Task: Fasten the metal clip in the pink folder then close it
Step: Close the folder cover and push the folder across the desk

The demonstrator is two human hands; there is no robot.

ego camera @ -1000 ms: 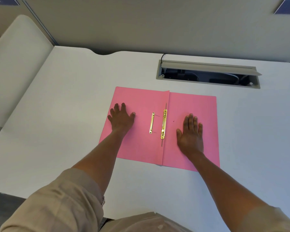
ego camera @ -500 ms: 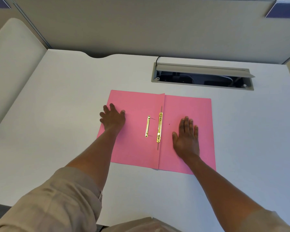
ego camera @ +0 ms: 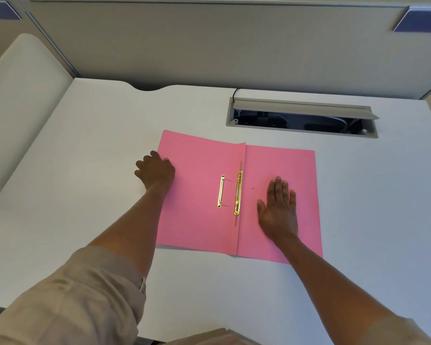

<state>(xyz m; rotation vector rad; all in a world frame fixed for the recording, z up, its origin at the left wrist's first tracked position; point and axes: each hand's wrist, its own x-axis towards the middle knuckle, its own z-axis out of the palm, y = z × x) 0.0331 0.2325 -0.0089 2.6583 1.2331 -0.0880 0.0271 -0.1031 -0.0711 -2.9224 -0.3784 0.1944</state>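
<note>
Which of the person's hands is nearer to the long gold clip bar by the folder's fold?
The right hand. It lies flat on the right flap, just beside the gold clip bar. The left hand rests at the pink folder's far left edge.

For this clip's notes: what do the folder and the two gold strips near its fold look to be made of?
The pink folder looks like thin matte card: flat colour, no glare, a sharp crease. The short strip and long strip look like thin brass-coloured metal, judging by their bright glints, though a plated finish cannot be ruled out.
</note>
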